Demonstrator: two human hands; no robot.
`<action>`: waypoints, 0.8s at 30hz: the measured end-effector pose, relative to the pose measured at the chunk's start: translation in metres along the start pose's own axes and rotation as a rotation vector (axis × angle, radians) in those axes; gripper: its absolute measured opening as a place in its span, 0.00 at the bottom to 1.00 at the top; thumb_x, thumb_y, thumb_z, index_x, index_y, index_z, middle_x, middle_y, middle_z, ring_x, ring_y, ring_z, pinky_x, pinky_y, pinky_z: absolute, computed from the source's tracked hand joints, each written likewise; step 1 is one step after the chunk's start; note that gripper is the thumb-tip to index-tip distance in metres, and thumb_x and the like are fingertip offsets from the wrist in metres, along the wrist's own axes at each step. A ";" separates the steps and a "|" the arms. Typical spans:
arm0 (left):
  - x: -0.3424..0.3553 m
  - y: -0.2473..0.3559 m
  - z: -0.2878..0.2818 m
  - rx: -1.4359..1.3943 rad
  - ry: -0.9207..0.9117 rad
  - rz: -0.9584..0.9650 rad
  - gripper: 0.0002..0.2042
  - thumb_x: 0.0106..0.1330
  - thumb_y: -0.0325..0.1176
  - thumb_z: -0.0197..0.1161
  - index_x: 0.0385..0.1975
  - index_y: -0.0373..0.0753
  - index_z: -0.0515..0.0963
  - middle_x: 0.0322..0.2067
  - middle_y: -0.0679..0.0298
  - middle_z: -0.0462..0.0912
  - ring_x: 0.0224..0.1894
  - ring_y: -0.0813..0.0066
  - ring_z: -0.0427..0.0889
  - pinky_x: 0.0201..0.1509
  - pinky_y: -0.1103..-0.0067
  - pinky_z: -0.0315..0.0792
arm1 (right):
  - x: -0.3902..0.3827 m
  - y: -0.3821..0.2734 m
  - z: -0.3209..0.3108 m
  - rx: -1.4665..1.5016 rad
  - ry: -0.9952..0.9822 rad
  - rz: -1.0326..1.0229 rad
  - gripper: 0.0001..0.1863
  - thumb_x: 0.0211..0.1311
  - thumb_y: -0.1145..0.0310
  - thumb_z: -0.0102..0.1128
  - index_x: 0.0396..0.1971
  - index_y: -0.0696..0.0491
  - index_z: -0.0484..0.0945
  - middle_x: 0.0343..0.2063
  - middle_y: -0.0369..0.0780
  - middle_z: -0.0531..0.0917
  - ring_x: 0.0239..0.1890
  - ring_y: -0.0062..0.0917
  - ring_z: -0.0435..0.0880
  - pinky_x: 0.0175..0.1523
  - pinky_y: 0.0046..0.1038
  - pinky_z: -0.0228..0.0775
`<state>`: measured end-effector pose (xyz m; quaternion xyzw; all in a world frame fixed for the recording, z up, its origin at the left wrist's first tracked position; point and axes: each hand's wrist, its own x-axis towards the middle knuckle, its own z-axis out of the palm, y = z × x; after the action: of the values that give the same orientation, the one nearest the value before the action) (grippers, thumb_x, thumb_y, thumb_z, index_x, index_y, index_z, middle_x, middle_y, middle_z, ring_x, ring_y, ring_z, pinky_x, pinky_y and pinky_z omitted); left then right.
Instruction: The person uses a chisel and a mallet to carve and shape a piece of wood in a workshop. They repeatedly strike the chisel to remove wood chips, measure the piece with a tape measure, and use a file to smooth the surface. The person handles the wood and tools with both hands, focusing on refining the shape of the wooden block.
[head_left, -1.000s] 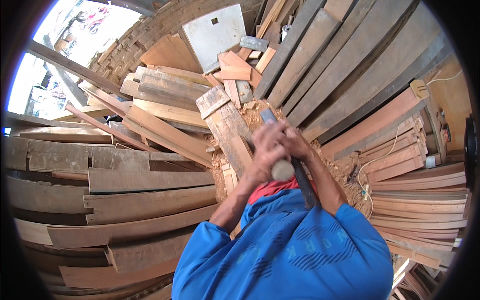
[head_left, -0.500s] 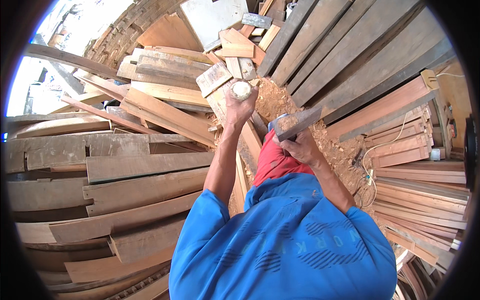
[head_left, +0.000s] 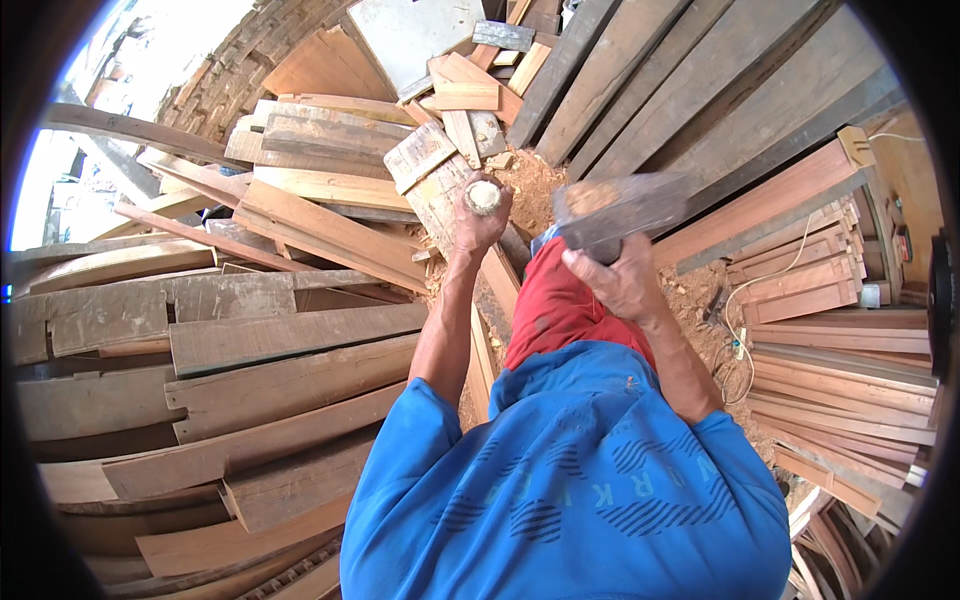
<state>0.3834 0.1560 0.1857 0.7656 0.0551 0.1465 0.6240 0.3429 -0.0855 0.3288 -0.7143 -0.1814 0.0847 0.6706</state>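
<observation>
My left hand (head_left: 478,228) is wrapped in a fist round an upright handle with a pale, worn round top (head_left: 484,196); whatever lies below the fist is hidden. It is above a weathered pale plank (head_left: 440,200) among wood chips. To its right, my right hand (head_left: 622,282) grips a dark wooden block (head_left: 640,215), its thumb along the near side. The block is smeared by motion and bears a lighter worn patch at its left end. Block and handle are apart. Below the block are my red-clad leg (head_left: 555,310) and part of a blue item.
Stacked boards (head_left: 290,340) fill the left side. Long dark beams (head_left: 690,100) lean at the upper right, above bundles of reddish planks (head_left: 840,390). A pale cord (head_left: 765,285) loops at the right. Sawdust and chips (head_left: 540,190) cover the ground ahead; offcuts (head_left: 470,95) lie beyond.
My right hand has moved the block up and right in the picture, and the block now shows larger and blurred. My left hand keeps its grip, and the whole view has shifted slightly.
</observation>
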 end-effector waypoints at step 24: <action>-0.022 -0.008 -0.002 0.015 -0.053 0.009 0.10 0.63 0.25 0.67 0.44 0.38 0.80 0.31 0.68 0.79 0.33 0.80 0.76 0.39 0.81 0.73 | 0.063 -0.013 -0.009 -0.784 -0.226 0.220 0.21 0.55 0.63 0.69 0.45 0.59 0.81 0.28 0.51 0.86 0.34 0.45 0.88 0.45 0.44 0.80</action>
<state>0.3623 0.1537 0.1748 0.7740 0.0360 0.1285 0.6189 0.4025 -0.0699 0.3503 -0.9167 -0.1949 0.1579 0.3109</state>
